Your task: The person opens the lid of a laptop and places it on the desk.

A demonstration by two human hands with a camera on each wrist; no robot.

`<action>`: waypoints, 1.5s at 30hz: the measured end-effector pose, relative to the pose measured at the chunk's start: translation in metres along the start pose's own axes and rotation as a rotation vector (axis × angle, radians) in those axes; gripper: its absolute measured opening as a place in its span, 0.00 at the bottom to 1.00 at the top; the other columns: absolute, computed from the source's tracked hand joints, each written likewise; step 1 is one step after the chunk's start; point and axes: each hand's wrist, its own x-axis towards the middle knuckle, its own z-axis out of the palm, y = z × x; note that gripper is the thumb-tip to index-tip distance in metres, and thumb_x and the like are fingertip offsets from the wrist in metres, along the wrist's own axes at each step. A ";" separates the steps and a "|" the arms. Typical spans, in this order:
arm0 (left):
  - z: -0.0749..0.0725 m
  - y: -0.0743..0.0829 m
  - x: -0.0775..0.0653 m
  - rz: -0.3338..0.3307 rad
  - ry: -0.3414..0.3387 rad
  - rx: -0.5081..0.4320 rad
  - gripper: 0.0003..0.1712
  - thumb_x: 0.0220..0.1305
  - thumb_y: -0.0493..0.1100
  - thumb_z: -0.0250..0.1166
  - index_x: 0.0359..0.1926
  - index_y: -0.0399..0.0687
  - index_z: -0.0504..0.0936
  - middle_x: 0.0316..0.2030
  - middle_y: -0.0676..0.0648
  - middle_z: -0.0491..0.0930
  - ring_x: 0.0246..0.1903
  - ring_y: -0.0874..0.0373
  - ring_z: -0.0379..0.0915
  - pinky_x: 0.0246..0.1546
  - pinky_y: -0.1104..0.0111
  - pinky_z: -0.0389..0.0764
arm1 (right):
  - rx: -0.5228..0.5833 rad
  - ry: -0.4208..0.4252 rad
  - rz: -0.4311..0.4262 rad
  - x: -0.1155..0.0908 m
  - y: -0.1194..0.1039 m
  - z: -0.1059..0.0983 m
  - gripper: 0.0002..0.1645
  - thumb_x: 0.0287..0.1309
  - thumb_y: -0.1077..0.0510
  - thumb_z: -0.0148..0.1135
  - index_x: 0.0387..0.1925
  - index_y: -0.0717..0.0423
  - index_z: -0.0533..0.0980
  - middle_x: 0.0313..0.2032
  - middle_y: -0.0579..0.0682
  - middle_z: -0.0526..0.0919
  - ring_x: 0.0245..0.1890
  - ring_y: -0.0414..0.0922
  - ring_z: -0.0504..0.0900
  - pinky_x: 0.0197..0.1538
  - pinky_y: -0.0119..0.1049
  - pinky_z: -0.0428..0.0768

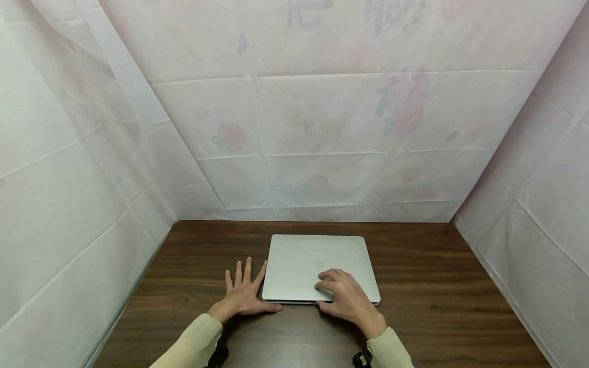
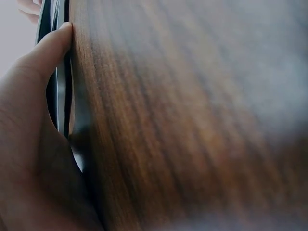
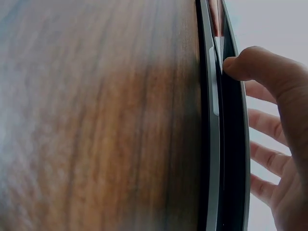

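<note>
A silver laptop (image 1: 299, 266) lies flat on the brown wooden table, its front edge facing me. My left hand (image 1: 244, 296) is at its front left corner with fingers spread straight. The index finger runs beside the left side, and the thumb (image 2: 50, 45) presses along the front edge. With my right hand (image 1: 347, 296) I pinch the laptop lid (image 3: 234, 139) at the front edge. There the thumb (image 3: 240, 65) is at the lid's rim and the fingers bend over its top. A narrow dark gap shows between lid and base in the right wrist view.
The wooden table (image 1: 437, 286) extends on both sides of the laptop. White printed cloth (image 1: 322, 112) hangs behind the table's back edge, with more cloth along the left and right sides. Pale sleeves and dark wrist straps show at both wrists.
</note>
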 end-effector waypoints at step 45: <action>-0.002 0.006 -0.002 -0.031 0.007 0.036 0.75 0.44 0.88 0.63 0.84 0.64 0.41 0.81 0.32 0.28 0.79 0.28 0.20 0.70 0.28 0.24 | -0.010 0.065 -0.100 0.004 0.005 -0.007 0.15 0.51 0.47 0.79 0.41 0.42 0.88 0.50 0.43 0.86 0.53 0.44 0.83 0.54 0.46 0.83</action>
